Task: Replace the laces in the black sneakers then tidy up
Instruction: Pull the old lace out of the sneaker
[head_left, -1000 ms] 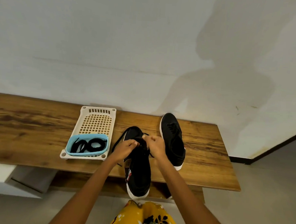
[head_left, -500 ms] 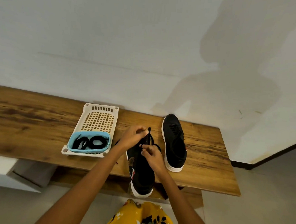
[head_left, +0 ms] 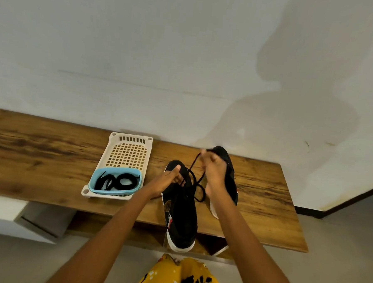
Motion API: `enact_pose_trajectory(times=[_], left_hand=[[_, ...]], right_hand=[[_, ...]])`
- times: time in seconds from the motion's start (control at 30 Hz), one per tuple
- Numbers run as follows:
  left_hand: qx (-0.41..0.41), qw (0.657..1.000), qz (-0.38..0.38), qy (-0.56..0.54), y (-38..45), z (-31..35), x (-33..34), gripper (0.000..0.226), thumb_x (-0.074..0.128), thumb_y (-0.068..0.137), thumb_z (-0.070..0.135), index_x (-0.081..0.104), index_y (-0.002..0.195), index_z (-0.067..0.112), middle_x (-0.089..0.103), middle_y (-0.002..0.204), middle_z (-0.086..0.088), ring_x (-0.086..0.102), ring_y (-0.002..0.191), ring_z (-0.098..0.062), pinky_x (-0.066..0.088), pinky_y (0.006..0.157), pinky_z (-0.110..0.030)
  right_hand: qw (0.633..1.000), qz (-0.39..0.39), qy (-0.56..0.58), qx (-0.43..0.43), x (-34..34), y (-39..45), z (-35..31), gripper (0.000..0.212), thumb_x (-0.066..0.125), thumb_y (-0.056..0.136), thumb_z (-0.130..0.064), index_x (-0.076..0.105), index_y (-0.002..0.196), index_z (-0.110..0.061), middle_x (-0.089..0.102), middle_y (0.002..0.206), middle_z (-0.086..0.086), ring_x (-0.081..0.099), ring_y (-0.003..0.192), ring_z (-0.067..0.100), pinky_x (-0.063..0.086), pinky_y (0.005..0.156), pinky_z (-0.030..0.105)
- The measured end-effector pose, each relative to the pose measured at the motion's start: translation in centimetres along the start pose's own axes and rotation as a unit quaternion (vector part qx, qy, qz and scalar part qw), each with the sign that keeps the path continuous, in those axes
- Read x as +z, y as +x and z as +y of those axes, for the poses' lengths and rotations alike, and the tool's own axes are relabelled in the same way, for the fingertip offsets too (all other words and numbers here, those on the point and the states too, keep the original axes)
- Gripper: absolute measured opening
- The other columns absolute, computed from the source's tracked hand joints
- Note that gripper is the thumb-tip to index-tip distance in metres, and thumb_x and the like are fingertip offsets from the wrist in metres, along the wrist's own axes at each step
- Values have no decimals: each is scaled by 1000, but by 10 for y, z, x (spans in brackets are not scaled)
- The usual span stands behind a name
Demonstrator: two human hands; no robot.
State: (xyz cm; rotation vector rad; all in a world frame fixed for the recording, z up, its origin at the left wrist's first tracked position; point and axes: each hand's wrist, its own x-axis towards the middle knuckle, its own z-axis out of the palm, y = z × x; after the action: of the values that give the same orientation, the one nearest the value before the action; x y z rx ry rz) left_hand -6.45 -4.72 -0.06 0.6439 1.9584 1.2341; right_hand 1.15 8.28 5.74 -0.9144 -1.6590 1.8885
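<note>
The right hand (head_left: 214,173) is motion-blurred and hides most of the far sneaker (head_left: 231,172).

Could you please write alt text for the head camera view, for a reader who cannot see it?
A person's right hand pulls a black lace up from the nearer sneaker on a wooden bench, while the left hand holds the shoe. Coiled laces lie in a blue tub at left.

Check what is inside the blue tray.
The blue tray, resting in the cream basket, holds coiled black laces. Its pale floor shows through the coils; anything beneath them is hidden.
</note>
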Motion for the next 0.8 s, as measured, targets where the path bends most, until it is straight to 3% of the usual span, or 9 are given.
enact_pose_trajectory(times=[0.1, 0.17, 0.23, 0.33, 0.4, 0.47, 0.57, 0.67, 0.8], left_hand=[[40, 996, -40, 76, 0, -6, -3, 18, 51, 95, 28, 65, 86, 21, 65, 92, 4, 61, 95, -13, 44, 93, -32], [56, 991, -34, 117, 5, -9, -4, 8, 62, 88, 19, 66, 81, 22, 64, 92, 5, 61, 95, -13, 46, 93, -32], [54, 989, 3, 138, 9, -10, -4, 10, 65, 86, 17, 66, 78, 23, 64, 94, 6, 60, 95, -11, 46, 92, -31], [-3, 999, 9, -31, 8, -4, -7, 15, 55, 93, 15, 60, 80, 18, 63, 100, -2, 62, 92, -13, 50, 84, -24], [-33, 996, 0, -85, 7, 1, -10, 15, 49, 97, 18, 55, 83, 19, 61, 101, -2, 64, 89, -13, 49, 76, -19], [-41, 995, 4, -88, 7, 6, -9, 15, 48, 97, 22, 53, 84, 20, 59, 99, -1, 63, 86, -12, 48, 71, -17], [-11, 998, 39, -44, 8, 7, -1, 14, 50, 96, 17, 54, 82, 16, 57, 86, 0, 57, 79, -9, 49, 63, -12], [-1, 996, 76, -52, 11, 4, 5, 18, 45, 98, 12, 55, 83, 10, 54, 78, -1, 54, 73, -6, 50, 62, -12], [-21, 986, 95, -133, 11, -4, 6, 21, 39, 99, 10, 57, 103, -2, 60, 96, -9, 59, 89, -11, 54, 72, -16]], right_hand=[[975, 87, 202, 35, -14, 21, -41, 14, 65, 89, -19, 65, 77, -13, 60, 66, -3, 55, 60, 7, 48, 56, 18], [970, 84, 227, 35, -18, 26, -44, 10, 64, 90, -16, 65, 81, -11, 61, 70, 0, 58, 64, 8, 52, 58, 16], [986, 35, 158, 33, -19, 22, -22, 11, 61, 92, -19, 66, 88, -11, 64, 76, 1, 61, 70, 11, 53, 64, 19], [994, -79, -71, 40, -23, 2, 25, 21, 60, 93, -25, 63, 111, -15, 65, 92, -4, 62, 82, 8, 50, 67, 16], [955, -172, -243, 12, -22, -13, 57, 29, 60, 93, -23, 62, 120, -14, 64, 102, -6, 60, 93, 5, 47, 76, 14], [917, -193, -344, -60, -14, -24, 79, 28, 62, 91, -25, 67, 115, -13, 65, 107, -3, 57, 102, 6, 43, 86, 19], [917, -139, -364, -89, -1, -26, 85, 20, 65, 88, -31, 74, 90, -13, 70, 89, -1, 61, 87, 11, 43, 73, 29], [908, -139, -388, -77, 0, -17, 73, 21, 63, 88, -34, 71, 78, -18, 66, 72, -2, 59, 70, 13, 40, 61, 32], [966, -50, -243, -76, -5, -6, 43, 19, 61, 91, -29, 66, 76, -19, 59, 63, -7, 53, 59, 5, 41, 60, 24]])
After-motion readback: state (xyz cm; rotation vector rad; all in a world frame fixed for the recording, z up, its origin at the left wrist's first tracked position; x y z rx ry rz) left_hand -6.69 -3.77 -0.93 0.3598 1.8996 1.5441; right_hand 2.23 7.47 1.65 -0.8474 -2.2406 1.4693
